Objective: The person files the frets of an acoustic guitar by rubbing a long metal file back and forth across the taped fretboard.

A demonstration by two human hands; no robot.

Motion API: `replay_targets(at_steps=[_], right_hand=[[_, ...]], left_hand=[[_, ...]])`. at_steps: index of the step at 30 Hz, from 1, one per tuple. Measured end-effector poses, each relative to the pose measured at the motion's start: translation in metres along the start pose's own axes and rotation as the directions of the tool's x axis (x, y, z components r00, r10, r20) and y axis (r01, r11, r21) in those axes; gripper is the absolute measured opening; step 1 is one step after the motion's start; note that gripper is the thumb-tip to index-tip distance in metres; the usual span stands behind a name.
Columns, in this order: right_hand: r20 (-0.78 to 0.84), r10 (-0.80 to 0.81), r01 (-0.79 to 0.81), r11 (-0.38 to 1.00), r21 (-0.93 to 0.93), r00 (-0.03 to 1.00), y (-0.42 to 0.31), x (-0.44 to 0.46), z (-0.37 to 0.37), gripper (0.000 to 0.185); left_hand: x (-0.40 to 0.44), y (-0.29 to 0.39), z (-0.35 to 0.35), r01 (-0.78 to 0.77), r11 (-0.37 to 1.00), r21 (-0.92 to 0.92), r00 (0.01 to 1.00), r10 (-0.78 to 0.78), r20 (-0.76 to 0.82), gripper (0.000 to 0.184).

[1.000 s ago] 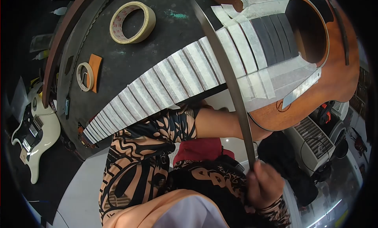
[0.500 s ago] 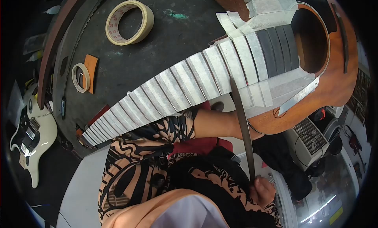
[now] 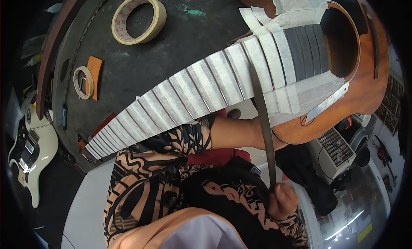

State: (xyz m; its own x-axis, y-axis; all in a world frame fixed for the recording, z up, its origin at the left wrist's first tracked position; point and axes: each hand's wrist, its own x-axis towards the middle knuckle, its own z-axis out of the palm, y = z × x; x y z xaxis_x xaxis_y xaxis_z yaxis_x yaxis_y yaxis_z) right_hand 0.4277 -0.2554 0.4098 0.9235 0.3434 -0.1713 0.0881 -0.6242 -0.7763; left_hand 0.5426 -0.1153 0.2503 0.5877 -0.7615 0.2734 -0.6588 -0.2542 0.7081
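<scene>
An acoustic guitar (image 3: 369, 92) lies across the view, its neck running down to the left. Strips of masking tape (image 3: 184, 94) cover the fretboard between the frets, leaving several dark spaces bare near the soundhole. My right hand (image 3: 283, 201), at the lower right, is closed round the near end of a long, dark metal file (image 3: 267, 133). The file's far end rests over the taped fretboard. My left forearm (image 3: 236, 133) reaches right below the neck; the hand is hidden beneath the guitar body, so its fingers do not show.
On the dark workbench (image 3: 189, 42) lie a large masking tape roll (image 3: 161, 21), a smaller tape roll (image 3: 77, 83) and an orange piece (image 3: 95, 73). A white electric guitar (image 3: 45, 146) is at the left. A metal ruler-like strip (image 3: 326, 105) lies on the guitar body.
The file has slid forward, its tip now farther across the fretboard. My right hand has moved up with it. The whole view has shifted slightly.
</scene>
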Motion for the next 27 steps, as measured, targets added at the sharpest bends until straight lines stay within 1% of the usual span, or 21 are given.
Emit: replay_targets(at_steps=[1,4,5,6,7,8,11,13,14,15,17,18,19,20,21,22,23,24,25,27], right_hand=[[0.018,0.016,-0.015,0.998,-0.054,1.000,0.004,-0.017,-0.005,0.058],[0.030,-0.010,0.011,0.998,-0.057,1.000,-0.006,0.002,-0.005,0.059],[0.036,-0.014,0.016,0.999,-0.051,0.999,-0.012,0.019,-0.003,0.057],[-0.044,-0.035,0.034,0.999,-0.025,0.998,-0.023,0.049,0.007,0.050],[-0.003,0.012,-0.012,1.000,-0.022,1.000,-0.036,0.082,0.010,0.045],[-0.021,0.007,-0.008,1.000,-0.003,1.000,-0.048,0.117,0.016,0.045],[-0.046,0.006,-0.005,0.999,0.035,0.999,-0.061,0.159,0.022,0.045],[-0.050,-0.004,0.006,0.999,0.038,0.999,-0.057,0.152,0.020,0.045],[-0.020,0.016,-0.015,0.999,0.050,1.000,-0.048,0.130,0.017,0.045],[0.009,0.034,-0.035,0.997,0.063,0.999,-0.038,0.107,0.012,0.044],[0.008,0.031,-0.032,0.996,0.078,0.999,-0.019,0.053,0.005,0.046],[0.021,0.043,-0.044,0.998,0.042,0.999,-0.013,0.027,0.001,0.050],[0.024,0.021,-0.021,1.000,0.011,0.999,-0.009,0.009,-0.003,0.053],[0.024,0.018,-0.018,1.000,0.011,1.000,-0.010,0.000,-0.006,0.053],[0.039,0.019,-0.019,1.000,-0.007,0.999,-0.014,0.001,-0.006,0.054],[0.056,0.024,-0.023,0.999,-0.027,0.998,-0.018,0.005,-0.007,0.055],[0.050,0.042,-0.042,0.999,-0.004,0.998,-0.022,0.012,-0.009,0.053],[0.042,0.060,-0.060,0.998,0.014,0.997,-0.034,0.039,-0.007,0.051],[0.032,0.073,-0.075,0.997,0.035,0.997,-0.044,0.069,-0.003,0.050],[0.015,0.047,-0.047,0.999,0.017,0.999,-0.056,0.122,0.004,0.047]], left_hand=[[0.000,-0.003,0.000,0.007,1.000,-0.002,1.000,-0.007,-0.003,0.037],[0.002,-0.002,0.000,0.002,1.000,0.016,1.000,-0.003,0.008,0.036],[0.002,-0.001,0.002,0.001,1.000,0.024,1.000,-0.001,0.007,0.036],[0.001,0.000,0.003,0.001,0.999,0.033,1.000,-0.001,0.010,0.036],[0.001,0.000,0.002,-0.003,0.999,0.042,1.000,0.002,0.012,0.035],[0.001,0.000,0.002,-0.001,0.999,0.055,1.000,0.000,0.016,0.035],[0.000,0.000,0.002,-0.004,0.998,0.067,0.999,0.002,0.035,0.035],[0.000,0.000,0.001,-0.013,0.995,0.103,0.999,0.008,0.053,0.034],[0.002,0.001,0.001,-0.017,0.988,0.154,0.998,0.008,0.061,0.034],[0.003,0.000,0.000,-0.027,0.973,0.228,0.997,0.011,0.073,0.034],[0.004,0.001,-0.004,-0.071,0.904,0.422,0.992,0.021,0.122,0.034],[0.005,0.002,-0.003,-0.090,0.873,0.480,0.989,0.022,0.147,0.034],[0.005,0.001,-0.003,-0.027,0.946,0.323,0.993,-0.012,0.116,0.034],[0.005,0.000,-0.003,0.098,0.994,-0.041,0.992,-0.094,0.088,0.034],[0.006,0.000,-0.002,0.184,0.895,-0.407,0.983,-0.175,0.059,0.035],[0.007,0.000,0.002,0.155,0.939,-0.308,0.988,-0.150,0.041,0.034],[0.008,0.000,0.008,0.123,0.970,-0.208,0.992,-0.121,0.023,0.034],[0.008,0.001,0.013,0.092,0.990,-0.105,0.996,-0.092,0.009,0.034],[0.007,0.001,0.017,0.062,0.998,0.004,0.998,-0.062,0.000,0.033],[0.007,0.001,0.014,0.036,0.992,0.117,0.999,-0.036,-0.006,0.033]])
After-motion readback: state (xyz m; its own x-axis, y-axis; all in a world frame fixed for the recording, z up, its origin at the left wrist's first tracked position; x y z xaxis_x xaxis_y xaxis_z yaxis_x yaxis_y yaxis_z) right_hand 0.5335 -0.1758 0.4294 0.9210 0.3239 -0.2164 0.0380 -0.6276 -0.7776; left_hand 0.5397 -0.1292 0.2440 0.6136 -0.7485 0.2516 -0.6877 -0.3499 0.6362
